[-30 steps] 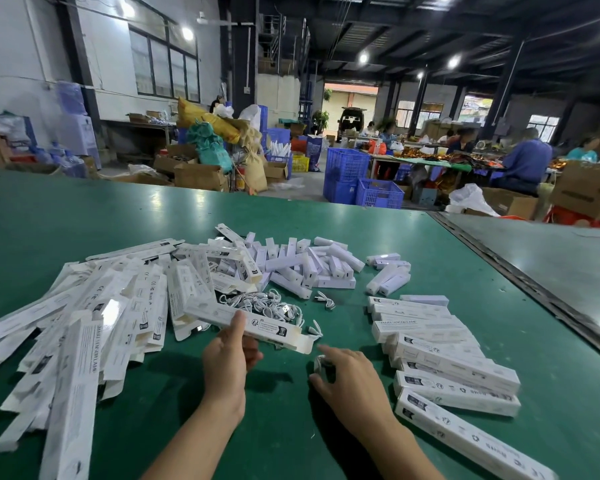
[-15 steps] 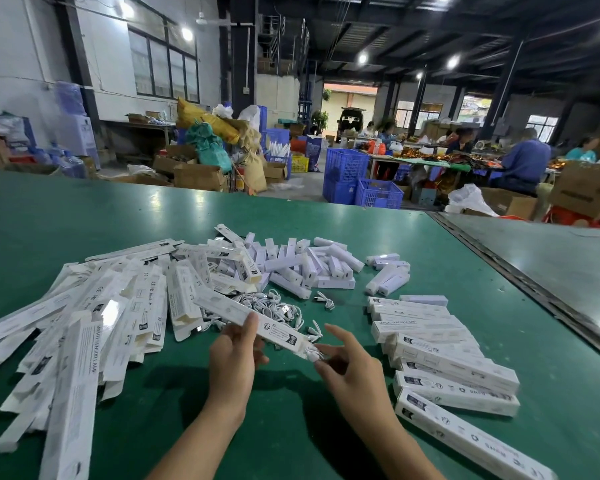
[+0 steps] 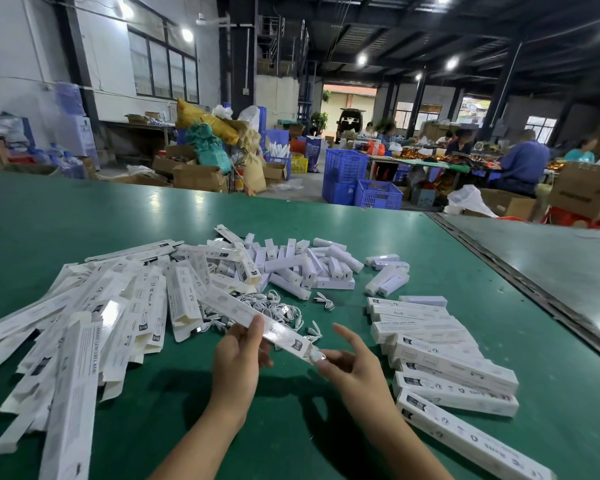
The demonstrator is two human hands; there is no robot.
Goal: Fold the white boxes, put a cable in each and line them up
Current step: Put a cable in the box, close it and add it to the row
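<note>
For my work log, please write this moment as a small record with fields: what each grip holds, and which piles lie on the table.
left grip: holds a long white box near its middle, above the table
right grip: pinches a cable end at the box's near end
left pile: flat unfolded boxes
middle: loose cables, small white boxes behind
right: closed long boxes in a row
table: green
</note>
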